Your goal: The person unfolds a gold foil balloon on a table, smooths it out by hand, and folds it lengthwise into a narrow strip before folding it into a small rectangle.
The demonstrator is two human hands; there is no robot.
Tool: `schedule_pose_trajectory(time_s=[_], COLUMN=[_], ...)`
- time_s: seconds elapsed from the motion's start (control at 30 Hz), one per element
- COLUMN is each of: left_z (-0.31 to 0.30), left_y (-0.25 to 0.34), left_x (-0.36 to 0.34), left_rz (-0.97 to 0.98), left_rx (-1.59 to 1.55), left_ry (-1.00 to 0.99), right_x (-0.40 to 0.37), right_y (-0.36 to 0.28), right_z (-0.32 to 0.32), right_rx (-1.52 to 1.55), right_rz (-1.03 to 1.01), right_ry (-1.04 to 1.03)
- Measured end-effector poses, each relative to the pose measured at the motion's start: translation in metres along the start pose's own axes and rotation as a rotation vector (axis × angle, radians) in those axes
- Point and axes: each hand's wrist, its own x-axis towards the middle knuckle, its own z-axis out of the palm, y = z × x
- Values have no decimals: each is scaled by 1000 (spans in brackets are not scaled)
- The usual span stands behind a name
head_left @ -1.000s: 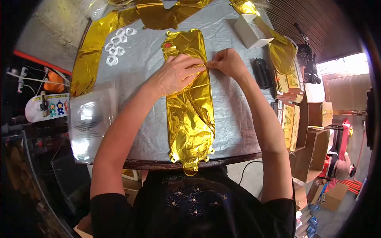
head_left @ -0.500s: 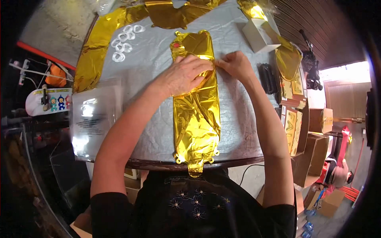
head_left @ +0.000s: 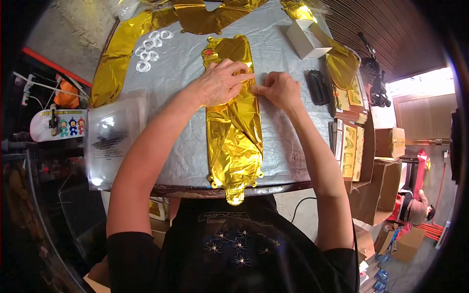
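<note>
A gold foil balloon (head_left: 234, 146), flat and folded lengthwise, lies on the table and runs toward me, its near tab by the table's edge. Small round tabs stick out at its ends, and a red spot shows near the far left corner. My left hand (head_left: 222, 84) rests across the upper part of the foil, fingers stretched toward its right edge. On that right edge, my right hand (head_left: 281, 90) is closed, thumb and forefinger pinching the foil. The two hands are close but apart.
Coils of white ribbon (head_left: 151, 49) lie at upper left, above clear plastic bags (head_left: 110, 141). More gold foil balloons (head_left: 119, 53) line the far edges. At right are an open white box (head_left: 308, 41), a black object (head_left: 318, 88) and cardboard boxes (head_left: 378, 195). A person (head_left: 419, 210) is farther back.
My right hand has moved slightly down along the foil's right edge. My left fingers have spread a little more. The whole view has shifted a bit.
</note>
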Motion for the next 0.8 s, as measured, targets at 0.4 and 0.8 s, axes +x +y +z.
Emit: schedule_pose_trajectory(time_s=[0.4, 0.8], left_z=[4, -10], left_y=[-1, -2], left_x=[1, -2], left_rz=[23, -21], left_rx=[81, -184], left_ry=[-8, 12], right_x=[-73, -49], right_y=[9, 24], right_z=[-4, 12], right_rx=[248, 165], right_rz=[-351, -673], right_ry=[146, 199])
